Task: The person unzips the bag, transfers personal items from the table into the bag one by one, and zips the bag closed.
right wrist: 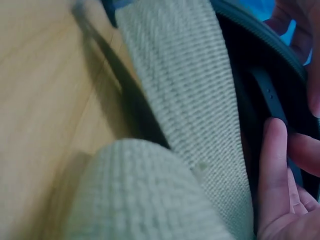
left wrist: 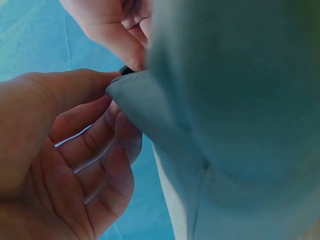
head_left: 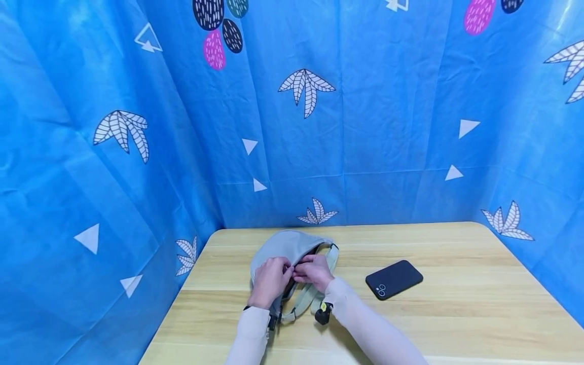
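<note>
A grey-green sling bag (head_left: 284, 247) lies on the table with its zipped mouth open towards the right. My left hand (head_left: 270, 279) pinches the edge of that opening between thumb and fingers; the left wrist view shows the pinched fabric corner (left wrist: 131, 90) close up. Reaching into the mouth, my right hand (head_left: 316, 271) holds a dark narrow item (right wrist: 270, 95) with small dots along it, thumb and fingers on either side. Most of this item is hidden inside the bag, and I cannot tell its kind. The woven strap (right wrist: 185, 75) loops in front of the opening.
A black phone (head_left: 394, 280) lies camera side up to the right of the bag. The wooden table (head_left: 479, 314) ends at a blue patterned curtain (head_left: 388, 126) behind and at both sides. A dark wrist camera (head_left: 323, 313) is strapped at my right cuff.
</note>
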A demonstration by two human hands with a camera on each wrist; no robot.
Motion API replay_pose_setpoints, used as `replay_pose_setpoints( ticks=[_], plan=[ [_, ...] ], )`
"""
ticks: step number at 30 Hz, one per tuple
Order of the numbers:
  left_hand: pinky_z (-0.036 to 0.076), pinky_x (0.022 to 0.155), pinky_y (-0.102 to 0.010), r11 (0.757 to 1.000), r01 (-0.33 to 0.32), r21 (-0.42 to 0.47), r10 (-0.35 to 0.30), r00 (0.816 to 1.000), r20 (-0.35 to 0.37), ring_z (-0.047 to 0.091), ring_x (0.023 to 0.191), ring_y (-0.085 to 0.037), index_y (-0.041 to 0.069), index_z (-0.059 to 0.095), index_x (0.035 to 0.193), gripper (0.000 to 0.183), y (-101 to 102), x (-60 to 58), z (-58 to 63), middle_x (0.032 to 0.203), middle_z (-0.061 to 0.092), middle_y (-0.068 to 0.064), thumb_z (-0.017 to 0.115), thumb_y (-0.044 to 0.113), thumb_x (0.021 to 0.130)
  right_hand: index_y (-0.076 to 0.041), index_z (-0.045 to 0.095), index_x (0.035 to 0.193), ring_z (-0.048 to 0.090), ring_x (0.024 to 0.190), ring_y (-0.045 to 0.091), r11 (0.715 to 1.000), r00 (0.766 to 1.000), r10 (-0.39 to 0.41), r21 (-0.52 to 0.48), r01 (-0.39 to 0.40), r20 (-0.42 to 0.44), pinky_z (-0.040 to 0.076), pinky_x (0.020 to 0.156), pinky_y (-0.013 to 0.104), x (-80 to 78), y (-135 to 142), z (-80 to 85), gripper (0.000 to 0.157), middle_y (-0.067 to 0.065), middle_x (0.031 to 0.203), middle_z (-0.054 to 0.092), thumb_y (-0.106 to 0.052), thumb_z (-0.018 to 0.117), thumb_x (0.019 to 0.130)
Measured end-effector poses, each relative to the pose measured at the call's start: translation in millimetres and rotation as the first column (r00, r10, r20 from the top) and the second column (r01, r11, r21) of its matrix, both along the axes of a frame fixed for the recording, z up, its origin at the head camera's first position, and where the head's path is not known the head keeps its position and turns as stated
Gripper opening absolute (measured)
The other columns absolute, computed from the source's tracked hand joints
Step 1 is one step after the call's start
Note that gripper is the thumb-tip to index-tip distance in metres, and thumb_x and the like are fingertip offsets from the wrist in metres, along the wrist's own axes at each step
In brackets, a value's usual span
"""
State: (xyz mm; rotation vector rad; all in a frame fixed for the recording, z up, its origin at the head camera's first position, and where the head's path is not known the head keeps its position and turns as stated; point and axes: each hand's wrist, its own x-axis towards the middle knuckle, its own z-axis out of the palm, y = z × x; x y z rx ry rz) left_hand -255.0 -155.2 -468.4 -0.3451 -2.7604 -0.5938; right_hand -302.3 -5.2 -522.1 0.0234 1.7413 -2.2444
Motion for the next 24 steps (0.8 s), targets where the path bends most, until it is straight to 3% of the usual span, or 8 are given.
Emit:
replay_pose_setpoints(
  ticks=[12,20,24],
  plan=[
    [0.050,0.058,-0.036,1.000,0.007,-0.006,-0.007,1.000,-0.019,0.068,0.070,-0.018,0.019,0.076,0.084,0.010,2.5,-0.8,-0.3,0.080,0.074,0.004,0.074,0.024,0.093,0.008,0.067,0.099,0.070,0.054,0.011,0.987,0.995,-0.098,0.124,0.101,-0.029,0.061,0.059,0.027,-4.5,-3.2,5.5,0.016,0.006,0.066,0.072,0.011,0.064,0.083],
    [0.051,0.060,-0.036,1.000,0.013,0.009,-0.013,1.000,-0.011,0.068,0.070,-0.017,0.019,0.076,0.084,0.010,0.6,0.5,-1.3,0.080,0.074,0.004,0.074,0.022,0.093,-0.003,0.057,0.084,0.067,0.051,0.011,0.981,0.993,-0.116,0.157,0.116,-0.011,0.060,0.055,0.028,-5.2,-9.1,4.1,0.015,0.004,0.057,0.068,0.011,0.064,0.081],
    [0.050,0.060,-0.036,1.000,0.013,0.007,-0.013,1.000,-0.020,0.068,0.071,-0.017,0.019,0.076,0.084,0.010,-0.7,-0.2,-1.2,0.080,0.074,0.003,0.075,0.022,0.093,-0.002,0.057,0.084,0.067,0.050,0.012,0.979,0.993,-0.113,0.166,0.114,-0.019,0.059,0.053,0.027,-5.6,-9.5,4.3,0.015,0.005,0.058,0.068,0.010,0.065,0.082]
  ],
)
